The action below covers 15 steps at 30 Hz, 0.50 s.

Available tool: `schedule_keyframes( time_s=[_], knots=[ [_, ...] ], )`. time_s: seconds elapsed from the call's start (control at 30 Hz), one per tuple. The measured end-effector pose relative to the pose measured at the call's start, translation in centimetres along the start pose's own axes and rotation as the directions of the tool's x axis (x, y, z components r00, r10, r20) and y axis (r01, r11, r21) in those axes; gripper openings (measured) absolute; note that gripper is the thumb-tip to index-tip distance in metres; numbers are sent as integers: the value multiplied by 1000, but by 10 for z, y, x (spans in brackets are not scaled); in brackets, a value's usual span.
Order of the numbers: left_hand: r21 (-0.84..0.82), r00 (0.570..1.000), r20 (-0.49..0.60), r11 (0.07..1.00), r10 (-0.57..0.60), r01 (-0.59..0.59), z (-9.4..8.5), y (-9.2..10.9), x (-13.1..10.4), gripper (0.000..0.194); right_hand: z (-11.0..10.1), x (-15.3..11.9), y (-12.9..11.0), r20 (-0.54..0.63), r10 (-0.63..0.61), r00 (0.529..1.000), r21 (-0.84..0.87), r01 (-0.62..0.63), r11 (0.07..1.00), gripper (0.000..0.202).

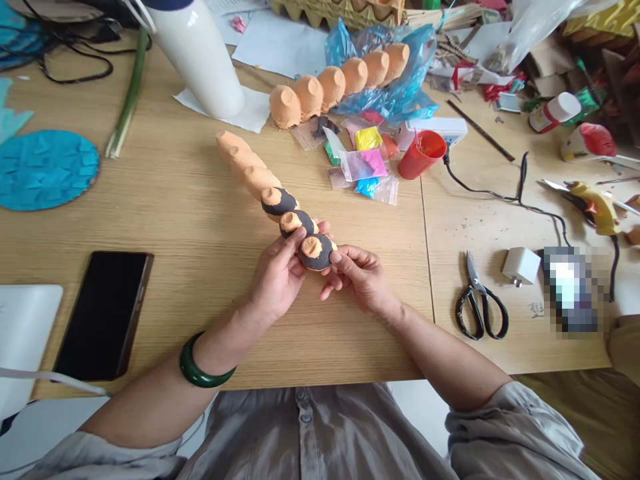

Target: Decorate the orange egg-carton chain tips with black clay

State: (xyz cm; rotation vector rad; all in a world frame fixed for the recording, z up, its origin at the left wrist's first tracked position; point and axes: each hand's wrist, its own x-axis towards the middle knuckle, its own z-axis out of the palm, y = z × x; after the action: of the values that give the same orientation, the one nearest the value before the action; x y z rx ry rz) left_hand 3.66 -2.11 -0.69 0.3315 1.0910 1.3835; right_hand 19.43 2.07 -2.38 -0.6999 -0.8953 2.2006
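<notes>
A strip of orange egg-carton cups (257,179) slants from the table's middle toward me. Its three nearest cups carry dark grey-black clay-like material (325,252) around their sides, while their tops remain orange. My left hand (277,277) grips the strip near its close end, thumb on top and fingers underneath. With thumb and fingers, my right hand (363,277) pinches the dark layer at the right edge of the nearest cup. Farther back lies a second orange egg-carton strip (333,87), without any dark covering visible. Small bags of coloured clay (367,139) rest between the strips and a red cup (423,157).
Black-handled scissors (477,307), a white charger (521,265) and a glue gun (595,207) lie rightward. On the left are a black phone (105,313), a blue oval (47,170) and a tall white bottle (200,60). A cable (480,192) crosses the right side.
</notes>
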Motion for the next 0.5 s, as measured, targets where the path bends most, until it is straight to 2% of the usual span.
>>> schedule_keyframes(
  time_s=[0.17,0.27,0.5],
  knots=[
    [-7,1000,-13,1000,12,-12,0,2,1,37,0,1,1,80,31,996,45,-35,998,48],
    [3,999,-6,999,41,-41,1,1,1,40,2,-1,-1,54,9,999,11,-10,1000,40],
    [31,999,-37,999,38,-37,5,-1,-1,33,3,-1,-3,-11,-3,1000,-64,2,998,41]
  ],
)
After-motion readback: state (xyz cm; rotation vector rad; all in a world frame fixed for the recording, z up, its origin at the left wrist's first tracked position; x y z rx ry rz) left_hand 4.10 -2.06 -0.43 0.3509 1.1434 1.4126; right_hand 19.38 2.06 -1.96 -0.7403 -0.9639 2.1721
